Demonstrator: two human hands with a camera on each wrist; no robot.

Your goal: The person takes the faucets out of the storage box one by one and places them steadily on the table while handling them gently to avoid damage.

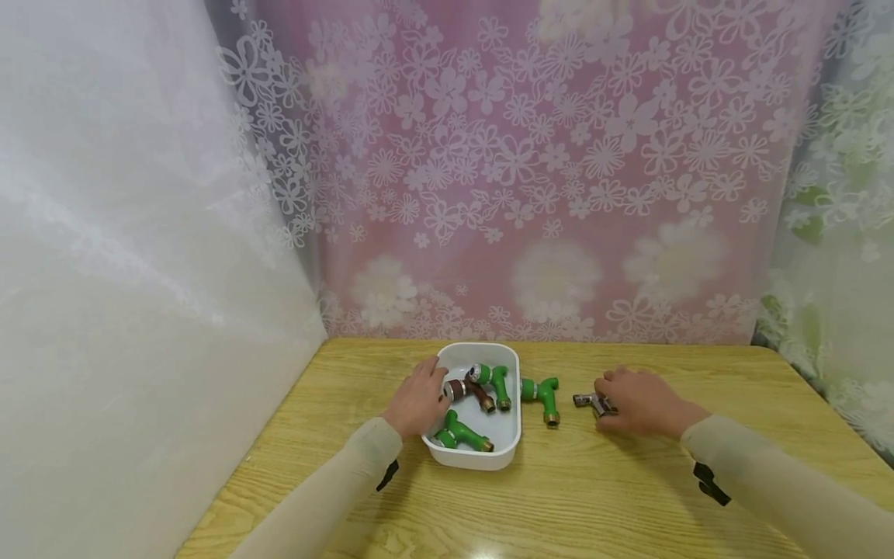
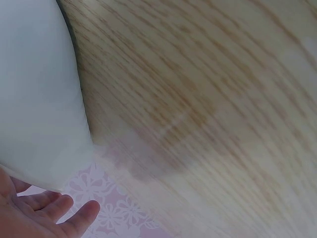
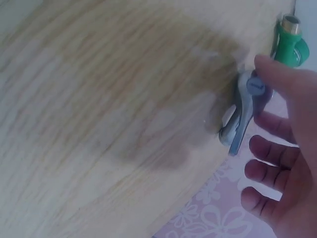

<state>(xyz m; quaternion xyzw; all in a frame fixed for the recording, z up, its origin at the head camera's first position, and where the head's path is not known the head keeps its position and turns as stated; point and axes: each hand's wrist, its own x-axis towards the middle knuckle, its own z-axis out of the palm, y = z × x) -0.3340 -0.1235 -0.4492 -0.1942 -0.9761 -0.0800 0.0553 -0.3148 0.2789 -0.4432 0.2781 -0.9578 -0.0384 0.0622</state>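
Note:
My left hand (image 1: 417, 397) grips the left rim of a white plastic basin (image 1: 472, 461). The basin's outer wall (image 2: 42, 89) fills the upper left of the left wrist view, fingers at its rim. Inside lie two green taps (image 1: 500, 382) (image 1: 468, 436) with brass-coloured ends and a brown tap (image 1: 459, 389). Over to the right, my right hand (image 1: 639, 402) pinches a chrome tap (image 3: 243, 109) between thumb and forefinger, close over the table; the other fingers are loosely bent. Between basin and right hand lies another green tap (image 1: 544, 394).
All of this is on a wood-grain table (image 1: 559, 505). A pink flowered curtain (image 1: 531, 194) hangs along the back edge, a white sheet (image 1: 126, 272) on the left, and a pale flowered curtain (image 1: 845, 256) on the right.

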